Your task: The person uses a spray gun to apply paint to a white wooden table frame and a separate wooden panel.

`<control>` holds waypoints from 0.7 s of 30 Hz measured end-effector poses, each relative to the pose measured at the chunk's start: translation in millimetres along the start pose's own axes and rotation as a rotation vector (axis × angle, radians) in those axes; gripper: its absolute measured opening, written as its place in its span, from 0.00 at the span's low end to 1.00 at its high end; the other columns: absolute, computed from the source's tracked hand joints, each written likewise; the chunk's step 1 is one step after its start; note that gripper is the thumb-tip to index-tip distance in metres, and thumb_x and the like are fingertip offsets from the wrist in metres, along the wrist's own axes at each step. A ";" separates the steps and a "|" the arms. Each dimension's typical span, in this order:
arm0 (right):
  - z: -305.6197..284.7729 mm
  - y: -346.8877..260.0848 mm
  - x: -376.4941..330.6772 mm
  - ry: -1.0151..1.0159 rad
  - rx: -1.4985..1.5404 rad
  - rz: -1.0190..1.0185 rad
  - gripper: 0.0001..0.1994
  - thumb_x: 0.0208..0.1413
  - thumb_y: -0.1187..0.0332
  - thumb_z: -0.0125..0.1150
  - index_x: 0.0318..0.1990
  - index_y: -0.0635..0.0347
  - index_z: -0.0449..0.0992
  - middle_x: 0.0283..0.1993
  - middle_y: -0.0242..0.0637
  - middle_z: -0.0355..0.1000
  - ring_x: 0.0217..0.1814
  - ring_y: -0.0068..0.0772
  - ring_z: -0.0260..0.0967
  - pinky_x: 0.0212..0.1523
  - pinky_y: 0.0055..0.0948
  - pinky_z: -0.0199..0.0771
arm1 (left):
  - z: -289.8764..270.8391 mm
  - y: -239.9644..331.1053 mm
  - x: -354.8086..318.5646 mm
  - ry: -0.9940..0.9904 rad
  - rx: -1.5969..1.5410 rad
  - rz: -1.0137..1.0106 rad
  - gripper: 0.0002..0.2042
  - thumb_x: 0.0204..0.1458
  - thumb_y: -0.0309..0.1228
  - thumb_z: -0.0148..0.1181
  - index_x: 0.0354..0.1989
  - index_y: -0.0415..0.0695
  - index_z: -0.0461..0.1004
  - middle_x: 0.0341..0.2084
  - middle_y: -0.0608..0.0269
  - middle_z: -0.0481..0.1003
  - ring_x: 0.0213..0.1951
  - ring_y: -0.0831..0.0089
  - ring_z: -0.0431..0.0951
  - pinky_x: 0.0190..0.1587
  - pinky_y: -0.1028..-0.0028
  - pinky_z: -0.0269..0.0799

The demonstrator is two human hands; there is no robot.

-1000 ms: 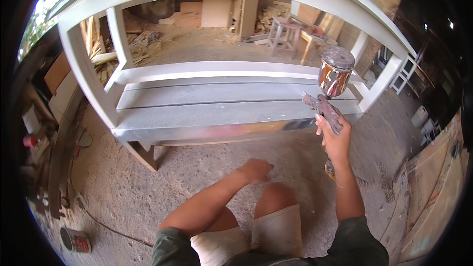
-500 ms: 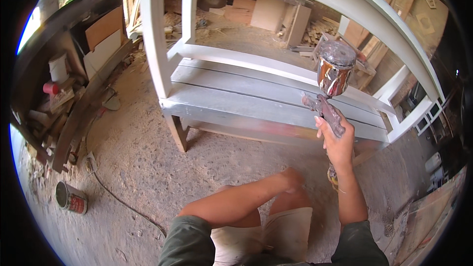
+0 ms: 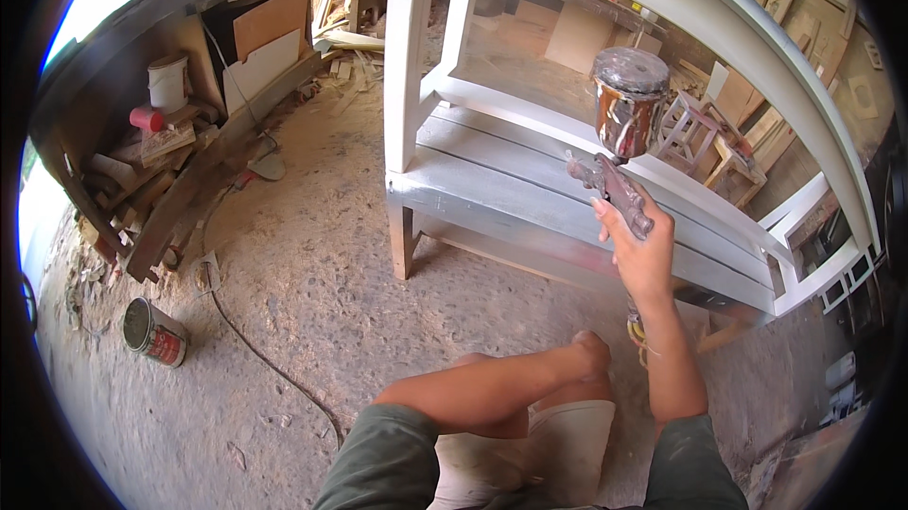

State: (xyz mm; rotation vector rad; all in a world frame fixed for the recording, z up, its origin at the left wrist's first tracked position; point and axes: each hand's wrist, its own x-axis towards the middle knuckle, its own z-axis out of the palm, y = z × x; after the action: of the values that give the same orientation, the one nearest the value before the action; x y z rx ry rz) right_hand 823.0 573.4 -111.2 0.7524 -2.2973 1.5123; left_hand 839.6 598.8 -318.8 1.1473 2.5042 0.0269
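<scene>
My right hand (image 3: 643,243) is wrapped round the handle of a spray gun (image 3: 610,190), held upright with its nozzle pointing left. A paint-streaked cup (image 3: 628,113) with a dark lid sits on top of the gun. Beyond it stands a wooden bench-like frame (image 3: 492,177), coated pale grey-white, with a slatted lower deck and bare brown wood low on its leg. The gun is in front of the slats, apart from them as far as I can see. My left hand (image 3: 592,357) rests by my knee, its fingers hidden.
A paint can (image 3: 156,332) stands on the dusty floor at left, near a dark hose (image 3: 270,363). A dark wooden structure (image 3: 222,108) at far left holds boards, scraps and a white bucket (image 3: 168,85). Small wooden frames (image 3: 705,137) and offcuts lie behind the bench.
The view has swung left, so the bench and floor items appear further right. My right hand still grips the spray gun, now nearer the middle of the bench's slats.
</scene>
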 end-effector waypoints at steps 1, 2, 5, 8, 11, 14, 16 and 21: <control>5.7 -2.1 2.7 -0.007 0.012 0.007 0.17 0.62 0.66 0.69 0.56 0.63 0.79 0.31 0.27 0.75 0.26 0.12 0.67 0.18 0.17 0.60 | -0.8 -1.6 -2.8 -0.013 -0.004 -0.006 0.13 0.55 0.35 0.64 0.48 0.48 0.86 0.49 0.59 0.84 0.52 0.62 0.84 0.47 0.61 0.79; 11.2 -2.6 5.7 -0.014 0.014 -0.004 0.18 0.62 0.66 0.69 0.56 0.62 0.79 0.31 0.27 0.75 0.26 0.12 0.67 0.18 0.17 0.60 | -2.1 -2.5 -4.8 -0.026 -0.007 -0.011 0.13 0.56 0.34 0.64 0.48 0.49 0.86 0.50 0.60 0.84 0.53 0.63 0.84 0.48 0.61 0.79; 32.7 -10.9 14.7 -0.045 0.035 -0.031 0.18 0.62 0.66 0.69 0.57 0.62 0.79 0.30 0.27 0.74 0.26 0.13 0.66 0.21 0.19 0.63 | 14.5 -12.5 5.8 -0.027 0.015 -0.039 0.16 0.53 0.37 0.68 0.50 0.51 0.85 0.50 0.65 0.84 0.52 0.65 0.84 0.48 0.61 0.79; 46.6 -18.7 20.5 -0.066 0.053 -0.026 0.19 0.61 0.68 0.70 0.59 0.64 0.79 0.28 0.26 0.73 0.24 0.15 0.63 0.28 0.21 0.68 | 28.1 -12.7 25.1 -0.031 0.030 -0.056 0.17 0.52 0.39 0.71 0.50 0.52 0.85 0.49 0.67 0.84 0.51 0.66 0.84 0.47 0.61 0.79; 56.2 -20.4 25.0 -0.089 0.067 -0.032 0.20 0.62 0.67 0.70 0.59 0.64 0.79 0.28 0.27 0.74 0.24 0.15 0.64 0.28 0.22 0.69 | 22.7 -12.1 11.8 -0.033 0.030 -0.040 0.17 0.52 0.40 0.71 0.50 0.52 0.85 0.49 0.68 0.84 0.51 0.66 0.84 0.47 0.61 0.79; 68.9 -26.9 29.2 -0.131 0.091 -0.022 0.20 0.62 0.65 0.70 0.59 0.64 0.78 0.29 0.27 0.75 0.25 0.16 0.64 0.29 0.22 0.69 | 26.0 -17.6 5.3 -0.023 0.012 -0.037 0.17 0.52 0.41 0.71 0.50 0.52 0.85 0.49 0.68 0.84 0.51 0.67 0.84 0.45 0.62 0.79; 70.1 -27.7 29.6 -0.175 0.153 -0.012 0.20 0.62 0.65 0.69 0.59 0.64 0.78 0.29 0.28 0.75 0.25 0.16 0.64 0.29 0.22 0.69 | 25.1 -19.3 0.9 -0.019 -0.002 -0.043 0.17 0.52 0.41 0.71 0.50 0.52 0.85 0.49 0.69 0.84 0.50 0.68 0.84 0.44 0.63 0.78; 70.0 -22.1 34.9 -0.201 0.173 -0.020 0.19 0.63 0.66 0.69 0.58 0.64 0.79 0.26 0.27 0.73 0.24 0.17 0.64 0.29 0.23 0.66 | 25.6 -26.5 -12.0 -0.043 -0.033 -0.101 0.17 0.50 0.40 0.73 0.49 0.52 0.86 0.49 0.69 0.84 0.49 0.71 0.84 0.42 0.67 0.78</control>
State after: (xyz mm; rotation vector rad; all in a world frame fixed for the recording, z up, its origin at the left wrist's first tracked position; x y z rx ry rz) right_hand 809.9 493.4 -105.2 1.0129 -2.3099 1.7138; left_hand 836.5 568.8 -343.0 0.9963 2.5107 0.0154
